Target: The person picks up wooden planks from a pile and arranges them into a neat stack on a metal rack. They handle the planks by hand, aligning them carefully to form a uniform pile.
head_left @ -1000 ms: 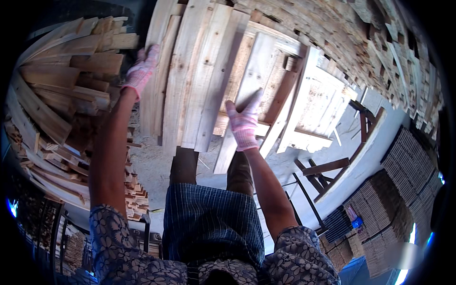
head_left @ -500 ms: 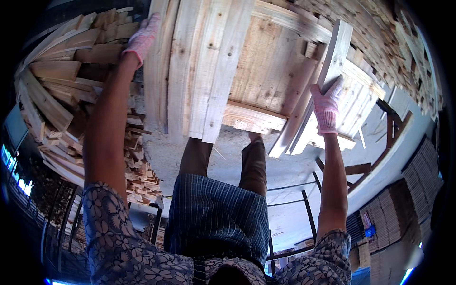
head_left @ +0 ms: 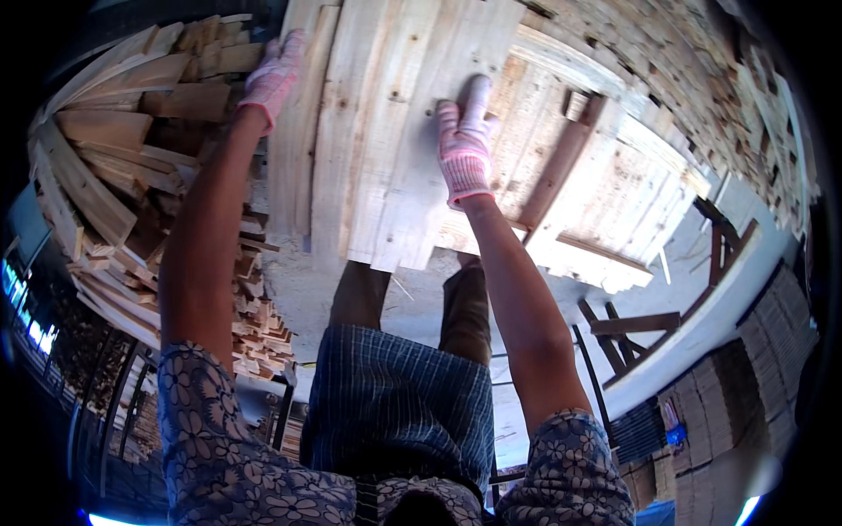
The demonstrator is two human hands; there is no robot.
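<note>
So you're reaching both arms way out in front of you, both in pinkish knit gloves. Your left hand (head_left: 274, 74) is stretched nearly straight, fingers curling over the left edge of the plank panel (head_left: 386, 131), gripping that outer board. Your right hand (head_left: 465, 145) is lying flat on the face of the same panel, palm down and fingers spread and pointing away from you, so it's pressing rather than clutching anything. Its elbow is bending a little more than the left one.

The panel itself is a bunch of pale boards fixed side by side, sitting right under your right hand and running back toward your legs, its near end hanging over your knees.

Just left of your left hand and arm there's a big messy pile of loose wood offcuts (head_left: 114, 175), stacked high and crowding that arm pretty close. Beyond your right hand, a bit further out, another slatted pallet (head_left: 605, 202) is lying at an angle with a darker reddish beam (head_left: 561, 162) across it. Further right of that hand, well apart, some dark wooden braces (head_left: 649, 320) are leaning by a pale wall, and neat stacks of thin boards (head_left: 772, 351) are sitting beyond those.
</note>
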